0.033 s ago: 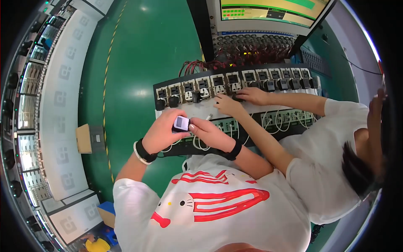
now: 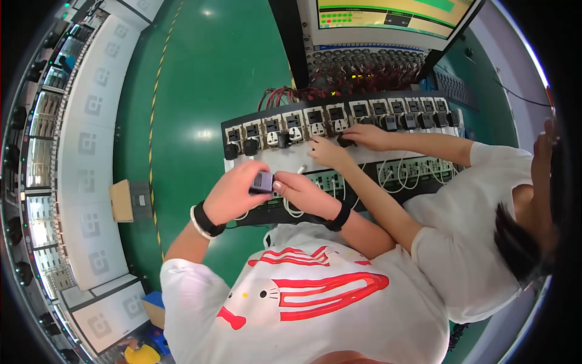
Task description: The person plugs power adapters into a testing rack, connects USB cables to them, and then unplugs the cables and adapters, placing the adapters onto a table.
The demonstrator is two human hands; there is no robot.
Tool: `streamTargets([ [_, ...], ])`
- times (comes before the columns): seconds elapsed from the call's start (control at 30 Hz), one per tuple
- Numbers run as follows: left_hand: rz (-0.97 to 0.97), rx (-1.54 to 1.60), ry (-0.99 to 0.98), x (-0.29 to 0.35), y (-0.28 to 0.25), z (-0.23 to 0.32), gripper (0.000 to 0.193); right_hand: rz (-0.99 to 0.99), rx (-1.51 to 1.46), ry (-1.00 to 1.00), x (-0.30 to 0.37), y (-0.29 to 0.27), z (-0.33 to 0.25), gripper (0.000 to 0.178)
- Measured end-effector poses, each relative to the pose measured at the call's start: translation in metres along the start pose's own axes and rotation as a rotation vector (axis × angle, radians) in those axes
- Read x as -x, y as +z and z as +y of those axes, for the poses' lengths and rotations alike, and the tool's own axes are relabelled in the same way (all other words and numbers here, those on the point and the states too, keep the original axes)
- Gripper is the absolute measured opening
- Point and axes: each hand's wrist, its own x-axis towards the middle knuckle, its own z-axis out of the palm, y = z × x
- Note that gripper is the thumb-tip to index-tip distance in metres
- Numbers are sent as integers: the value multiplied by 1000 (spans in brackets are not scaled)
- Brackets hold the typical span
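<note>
My left hand (image 2: 233,191) is wrapped round a small dark block like a power adapter (image 2: 262,181), with a label on its upper face. The fingertips of my right hand (image 2: 306,193) pinch the block's right side. Both hands are in front of the near left part of a long socket panel (image 2: 242,116). Black adapters (image 2: 251,146) sit in several of its sockets. A white cable plug (image 2: 302,169) lies just beyond my right hand.
Close on my right, a co-worker's hands (image 2: 367,138) reach to the middle sockets, one at a black adapter (image 2: 346,142). White cables (image 2: 403,173) loop from a green port strip (image 2: 424,168). A monitor (image 2: 394,18) stands behind the panel. A cardboard box (image 2: 121,201) is on the floor.
The block has tilted in my fingers, and its labelled face looks darker. The black adapter at the co-worker's hand shows more plainly. My right hand has barely moved.
</note>
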Motion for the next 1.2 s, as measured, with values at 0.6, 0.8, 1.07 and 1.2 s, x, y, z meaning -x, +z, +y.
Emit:
streamTargets([
  [0.6,105,-288,62,-31,-52,-55,31,562,121,247,67,-53,84,23],
  [0.8,48,-173,-56,-72,132,-115,44,496,445,113,16,-50,78,18],
  [1.07,229,137,-28,-44,76,-154,30,263,572,-120,-109,9,28,27],
  [1.2,423,-33,-372,4,30,-203,27,163,908,-10,-184,62,55,47],
])
